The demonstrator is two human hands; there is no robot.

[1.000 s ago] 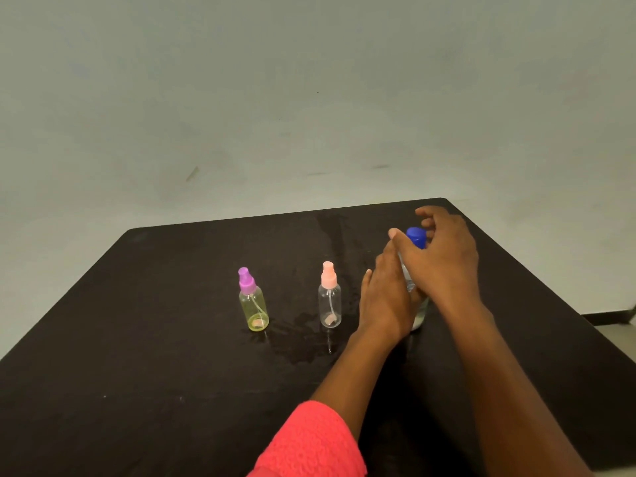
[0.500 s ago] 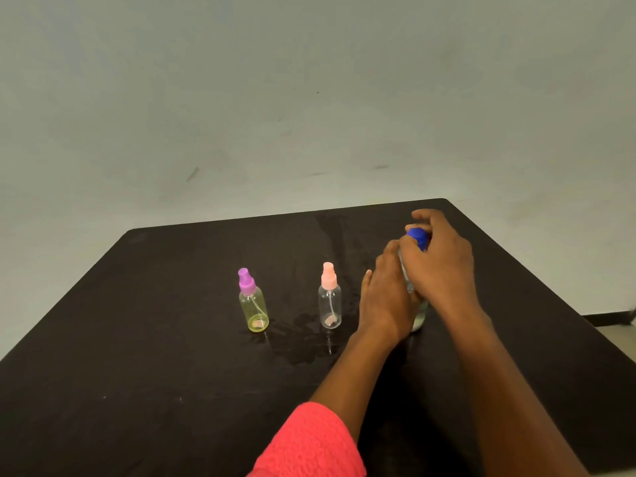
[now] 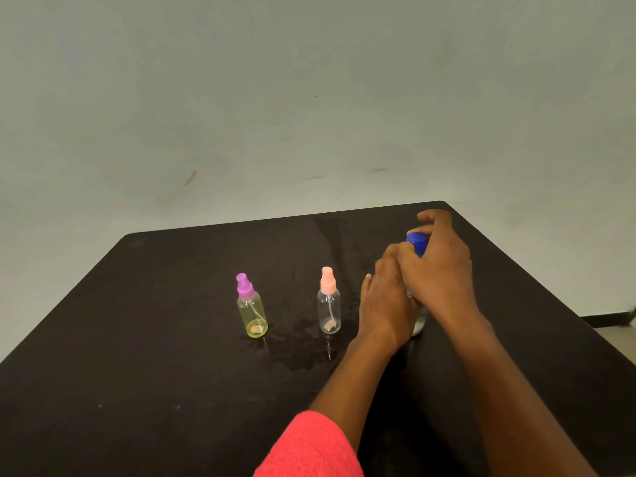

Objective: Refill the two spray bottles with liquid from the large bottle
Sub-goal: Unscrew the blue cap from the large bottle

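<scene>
Far right on the tabletop (image 3: 137,339), past the purple-topped spray bottle (image 3: 252,313) and pink-topped spray bottle (image 3: 329,309), the large bottle (image 3: 420,321) stands upright. The left hand (image 3: 385,304) wraps its clear body, and the right hand (image 3: 440,270) arches over, fingers curled on the blue cap (image 3: 417,242). It looks like smooth, possibly slick plastic, so a firm mid-body hold seems wise.

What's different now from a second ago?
The right hand closed its fingers round the blue cap of the large bottle, gripping it. The left hand kept holding that bottle's body. The purple-topped spray bottle and pink-topped spray bottle stayed put.
</scene>
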